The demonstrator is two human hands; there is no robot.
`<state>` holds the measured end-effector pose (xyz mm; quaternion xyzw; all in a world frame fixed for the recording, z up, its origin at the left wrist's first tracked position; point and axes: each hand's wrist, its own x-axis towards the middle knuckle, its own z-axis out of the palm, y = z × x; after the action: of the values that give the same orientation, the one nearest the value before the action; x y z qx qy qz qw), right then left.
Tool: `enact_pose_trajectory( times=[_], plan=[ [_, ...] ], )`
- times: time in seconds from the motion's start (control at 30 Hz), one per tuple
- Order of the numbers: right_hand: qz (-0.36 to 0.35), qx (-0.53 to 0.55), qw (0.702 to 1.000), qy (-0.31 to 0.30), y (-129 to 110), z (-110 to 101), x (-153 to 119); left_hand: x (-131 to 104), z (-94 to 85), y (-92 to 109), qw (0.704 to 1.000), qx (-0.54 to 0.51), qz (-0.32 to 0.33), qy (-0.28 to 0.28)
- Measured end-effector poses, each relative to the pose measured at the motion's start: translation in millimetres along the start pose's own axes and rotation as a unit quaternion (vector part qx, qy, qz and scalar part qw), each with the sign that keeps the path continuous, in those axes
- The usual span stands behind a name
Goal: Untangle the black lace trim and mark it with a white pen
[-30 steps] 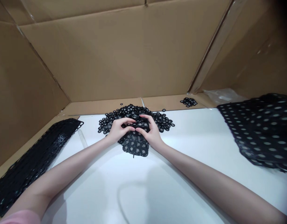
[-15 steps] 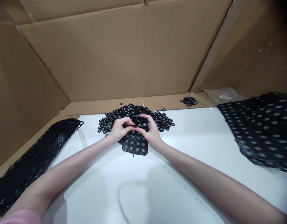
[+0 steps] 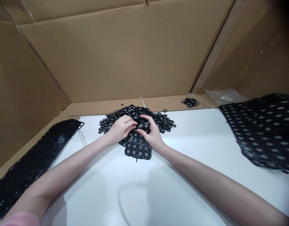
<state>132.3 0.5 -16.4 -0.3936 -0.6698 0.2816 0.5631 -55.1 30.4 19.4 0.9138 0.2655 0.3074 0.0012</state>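
Observation:
A black sheet of joined rings [image 3: 138, 150], its round spots pale, hangs toward me in front of a heap of loose black rings [image 3: 167, 122]. At its left upper part is my left hand [image 3: 122, 129], thumb and fingertips drawn together; whatever they pinch is too small to make out. My right hand [image 3: 152, 133] curves round the sheet's right edge, thumb in front and forefinger behind, with the folded upper part between them. The two hands' fingertips are slightly apart. Part of the heap is hidden behind the hands.
A long stack of black ring sheets [image 3: 38, 160] lies at left, beside a clear plastic strip [image 3: 82, 138]. More spotted black sheets [image 3: 264, 131] lie at right near a clear bag [image 3: 225, 95]. A small ring pile [image 3: 190, 102] sits at the back. Cardboard walls [image 3: 135, 53] surround the white table [image 3: 99, 194].
My left fingers have come away from my right thumb and straightened somewhat. The sheet's lower end has shifted slightly right and toward me. My right hand stays nearly in place.

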Motion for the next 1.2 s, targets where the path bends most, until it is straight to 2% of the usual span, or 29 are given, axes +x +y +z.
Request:
enact_pose_trajectory(
  times=[0.13, 0.23, 0.37, 0.43, 0.53, 0.57, 0.6, 0.7, 0.77, 0.87, 0.97, 1.03, 1.2],
  plan=[
    [-0.013, -0.028, 0.999, -0.019, -2.6, 0.8, -0.9, -3.0, 6.5, 5.6, 0.998, 0.058, -0.013, 0.021],
    [-0.025, -0.029, 0.999, -0.031, -3.0, 2.3, -1.3, -1.5, 9.9, 8.3, 0.992, -0.017, -0.101, 0.079],
    [-0.031, -0.016, 0.998, -0.049, -3.2, 3.2, -1.6, 3.5, 11.1, 3.1, 0.936, -0.177, -0.260, 0.158],
    [-0.024, -0.014, 0.998, -0.050, -3.8, 2.5, -1.9, 6.1, 7.9, -4.0, 0.908, -0.227, -0.298, 0.187],
    [-0.012, -0.015, 0.999, -0.050, -4.4, 0.8, -2.4, 8.5, -2.4, -16.6, 0.873, -0.243, -0.324, 0.272],
    [-0.009, -0.013, 0.999, -0.048, -4.1, 0.4, -2.4, 8.5, -6.3, -19.8, 0.875, -0.232, -0.320, 0.282],
    [-0.006, -0.009, 0.999, -0.043, -3.7, 0.2, -2.4, 8.1, -9.6, -21.9, 0.889, -0.210, -0.307, 0.267],
    [0.016, 0.026, 0.999, -0.024, -1.6, 0.5, -1.9, 5.1, -14.0, -21.3, 0.953, -0.112, -0.228, 0.167],
    [0.038, 0.057, 0.998, -0.009, -0.3, 0.9, -1.3, 2.8, -13.0, -16.2, 0.973, -0.058, -0.173, 0.144],
    [0.055, 0.078, 0.995, 0.011, 0.3, 1.0, -0.5, 0.7, -11.0, -6.8, 0.986, -0.030, -0.082, 0.139],
    [0.046, 0.072, 0.996, 0.035, -0.2, 0.0, 0.3, -0.8, -9.4, -0.6, 0.998, -0.031, 0.011, 0.058],
    [0.037, 0.068, 0.996, 0.037, -0.6, -0.9, 0.7, -2.0, -7.4, 0.5, 0.998, -0.032, 0.034, 0.033],
    [0.004, 0.033, 0.999, -0.009, 0.5, -1.4, 1.1, -4.6, -1.9, -1.4, 0.997, -0.042, 0.030, 0.060]
  ],
)
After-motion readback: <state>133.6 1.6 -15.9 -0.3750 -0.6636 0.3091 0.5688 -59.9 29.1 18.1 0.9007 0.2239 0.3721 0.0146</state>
